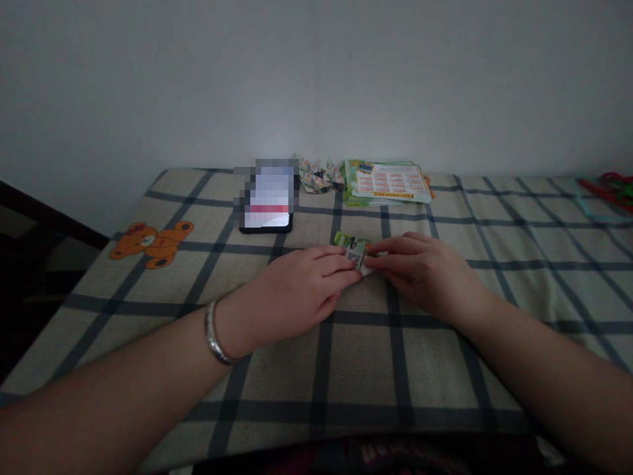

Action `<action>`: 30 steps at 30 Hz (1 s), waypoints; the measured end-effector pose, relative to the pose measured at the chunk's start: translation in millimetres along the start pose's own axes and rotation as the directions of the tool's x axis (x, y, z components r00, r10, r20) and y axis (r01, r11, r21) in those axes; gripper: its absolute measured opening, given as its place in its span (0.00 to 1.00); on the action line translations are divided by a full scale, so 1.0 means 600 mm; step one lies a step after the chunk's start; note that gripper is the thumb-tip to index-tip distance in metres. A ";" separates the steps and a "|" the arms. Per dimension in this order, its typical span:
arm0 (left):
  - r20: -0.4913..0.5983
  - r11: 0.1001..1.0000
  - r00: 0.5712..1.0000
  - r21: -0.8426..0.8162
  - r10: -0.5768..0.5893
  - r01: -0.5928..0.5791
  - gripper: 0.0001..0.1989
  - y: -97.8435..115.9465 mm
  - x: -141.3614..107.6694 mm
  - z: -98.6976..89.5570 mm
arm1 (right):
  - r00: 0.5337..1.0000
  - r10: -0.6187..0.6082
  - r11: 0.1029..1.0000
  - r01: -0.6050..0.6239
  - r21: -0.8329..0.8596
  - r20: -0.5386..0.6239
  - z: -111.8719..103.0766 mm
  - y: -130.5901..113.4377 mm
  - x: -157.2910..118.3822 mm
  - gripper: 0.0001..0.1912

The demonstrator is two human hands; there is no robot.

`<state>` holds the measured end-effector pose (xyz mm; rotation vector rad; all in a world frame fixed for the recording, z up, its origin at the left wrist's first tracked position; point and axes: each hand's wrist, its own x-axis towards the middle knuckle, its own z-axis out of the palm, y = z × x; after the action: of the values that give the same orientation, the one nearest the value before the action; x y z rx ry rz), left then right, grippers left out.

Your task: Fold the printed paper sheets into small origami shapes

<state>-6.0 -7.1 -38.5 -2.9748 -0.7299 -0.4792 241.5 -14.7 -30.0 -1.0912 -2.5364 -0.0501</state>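
A small piece of printed paper (354, 254), green and white with a dark square code, lies folded on the checked cloth between my hands. My left hand (309, 282), with a silver bangle on its wrist, presses its fingertips on the paper's left and lower part. From the right, my right hand (429, 272) has its fingers together on the paper's right edge. My fingers cover much of the paper, so its full shape is hidden. The thumbs are mostly out of sight below the hands.
A phone (268, 198) with a lit, blurred screen lies beyond my left hand. Beside it are folded paper pieces (320, 177) and a stack of printed sheets (388, 183) near the wall. An orange bear cutout (151, 244) rests at the left; red strings (613, 191) lie far right.
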 end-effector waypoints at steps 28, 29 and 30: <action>-0.019 0.999 1.000 -0.036 0.001 -0.002 0.16 0.001 0.004 -0.006 | 0.997 0.076 0.991 -0.075 0.107 -0.007 0.014 0.014 0.001 0.11; -0.022 0.999 1.000 -0.044 0.002 -0.003 0.16 0.001 0.005 -0.006 | 0.997 0.075 0.992 -0.075 0.101 -0.001 0.013 0.015 0.001 0.11; -0.027 0.999 1.000 -0.048 0.002 -0.004 0.15 0.001 0.005 -0.007 | 0.997 0.075 0.992 -0.075 0.097 0.005 0.013 0.015 0.001 0.11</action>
<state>-4.3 -6.6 -33.7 -3.0070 -0.7214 -0.5431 244.9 -6.7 -37.8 -1.1471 -2.4686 0.0924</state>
